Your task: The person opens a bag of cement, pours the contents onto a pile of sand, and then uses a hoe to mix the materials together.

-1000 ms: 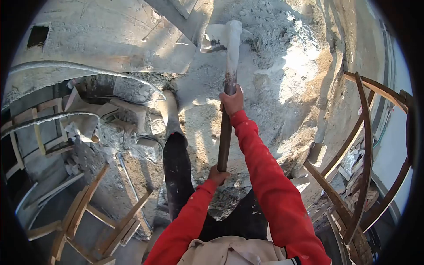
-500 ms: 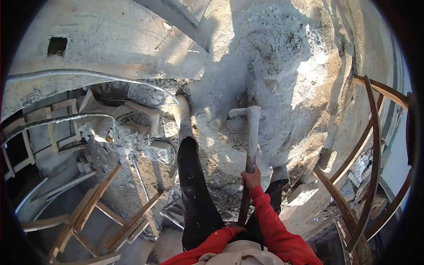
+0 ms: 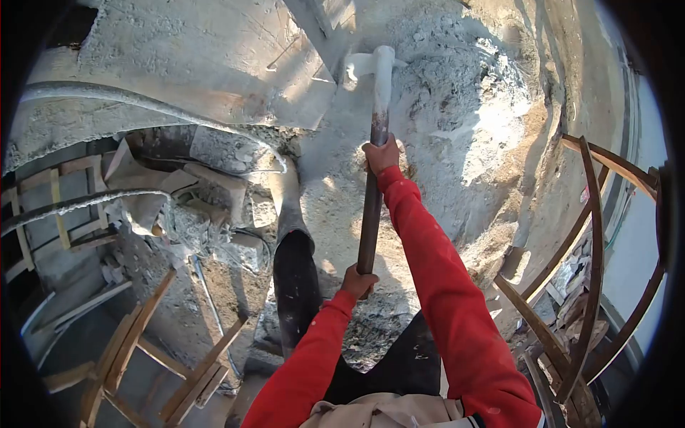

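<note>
A long-handled pickaxe, its head and upper shaft caked in pale grey dust, reaches away from me over the ground. My right hand grips the dark shaft around its middle. Near the handle's lower end, my left hand is wrapped around it. Both arms are stretched forward in red sleeves. The pickaxe head overlaps the near-left edge of a heap of grey, crumbly material. One of its arms points left, and a shorter stub shows on the right.
A dusty boot stands beside broken concrete on the left. Wooden frames lie at lower left, and curved planks rise at right. A cable crosses the concrete slab at upper left.
The pickaxe has moved forward and slightly left, its head now higher in view. My left hand has come forward from my waist with the handle end; my right arm has extended.
</note>
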`<state>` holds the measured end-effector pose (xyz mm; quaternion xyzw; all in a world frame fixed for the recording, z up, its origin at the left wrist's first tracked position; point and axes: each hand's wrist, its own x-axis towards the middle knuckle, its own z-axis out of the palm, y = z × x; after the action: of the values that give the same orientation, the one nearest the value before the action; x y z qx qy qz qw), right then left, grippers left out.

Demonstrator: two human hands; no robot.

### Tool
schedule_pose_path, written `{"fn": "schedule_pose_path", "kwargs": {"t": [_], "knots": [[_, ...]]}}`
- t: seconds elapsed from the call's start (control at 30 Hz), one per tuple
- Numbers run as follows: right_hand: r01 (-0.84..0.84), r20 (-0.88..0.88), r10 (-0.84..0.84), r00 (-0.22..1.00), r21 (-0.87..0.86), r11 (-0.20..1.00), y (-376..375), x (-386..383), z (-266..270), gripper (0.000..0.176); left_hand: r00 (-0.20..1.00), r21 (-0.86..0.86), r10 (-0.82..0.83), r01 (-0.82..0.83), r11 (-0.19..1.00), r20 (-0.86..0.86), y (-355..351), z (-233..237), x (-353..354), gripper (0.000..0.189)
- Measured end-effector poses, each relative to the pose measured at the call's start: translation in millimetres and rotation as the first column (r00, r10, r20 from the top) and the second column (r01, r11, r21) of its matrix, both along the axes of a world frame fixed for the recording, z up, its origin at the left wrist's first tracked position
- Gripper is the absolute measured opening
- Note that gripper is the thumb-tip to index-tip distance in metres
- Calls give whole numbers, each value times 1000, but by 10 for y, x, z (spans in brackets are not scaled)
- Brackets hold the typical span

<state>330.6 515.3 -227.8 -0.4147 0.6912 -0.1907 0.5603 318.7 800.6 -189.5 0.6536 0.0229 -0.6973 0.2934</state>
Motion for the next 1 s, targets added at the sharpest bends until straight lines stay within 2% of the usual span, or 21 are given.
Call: {"fn": "schedule_pose_path", "kwargs": {"t": [0.03,0.1,0.13,0.2,0.23,0.27,0.33,0.4,0.5,0.53,0.57,0.6,0.63,0.67,0.73,0.77,0.83,0.87,0.93,0.97,1.0], "knots": [[-11,39,8,999,82,997,168,-57,-306,40,999,57,22,-19,998,-48,115,45,-81,15],[-21,18,19,1000,145,989,557,-227,-497,39,997,151,12,1,989,-81,347,204,-303,12],[-35,-11,38,999,179,983,742,-345,-510,38,996,184,-6,23,983,-93,547,217,-433,13],[11,113,-38,993,230,973,1172,-661,-429,39,993,219,-20,46,975,-120,1028,271,-734,15],[62,135,-95,986,230,971,1367,-818,-150,40,991,223,-27,57,973,-133,1282,333,-872,16],[63,161,-118,980,307,950,1669,-1048,-168,43,967,290,-197,236,927,-159,1591,364,-1022,26],[72,210,-149,966,338,939,2139,-1424,197,43,859,340,-497,507,792,-124,1995,673,-1291,43],[80,232,-182,955,390,917,2459,-1672,549,39,732,409,-590,680,608,-340,2193,948,-1479,63],[93,255,-170,952,288,953,2259,-1688,890,29,723,306,-647,690,656,-243,2170,971,-1495,64],[126,257,-202,945,284,951,2086,-1629,923,25,798,282,-601,588,758,-47,2128,934,-1449,60],[126,278,-202,939,270,955,1850,-1521,922,29,844,233,-517,478,846,145,1864,899,-1322,56],[129,305,-204,930,248,960,1599,-1382,888,26,872,233,-468,429,873,147,1422,965,-1045,52],[165,346,-236,908,223,961,1310,-1169,940,23,867,145,-405,379,914,291,1365,781,-870,46],[183,394,-238,888,171,968,1114,-979,801,22,910,156,-312,278,948,272,1100,739,-624,38],[216,399,-248,883,125,968,797,-549,510,23,865,123,-309,284,951,394,599,724,-129,33],[210,401,-245,883,129,969,769,-417,320,23,866,127,-307,279,952,396,648,660,-42,33],[162,235,-199,951,170,972,812,-91,-221,25,892,230,-310,243,942,328,688,436,174,28],[162,259,-204,944,175,971,973,5,-577,25,882,238,-315,241,941,351,647,497,191,28],[16,74,-54,996,437,899,1436,-83,-1189,21,958,420,-225,134,898,177,555,889,-63,30],[31,76,-74,994,457,889,1518,-161,-1202,21,953,440,-247,149,885,175,496,1009,-117,30],[21,200,-163,966,567,823,1606,-264,-1133,21,955,422,-231,133,897,188,435,1144,-200,31]]}}
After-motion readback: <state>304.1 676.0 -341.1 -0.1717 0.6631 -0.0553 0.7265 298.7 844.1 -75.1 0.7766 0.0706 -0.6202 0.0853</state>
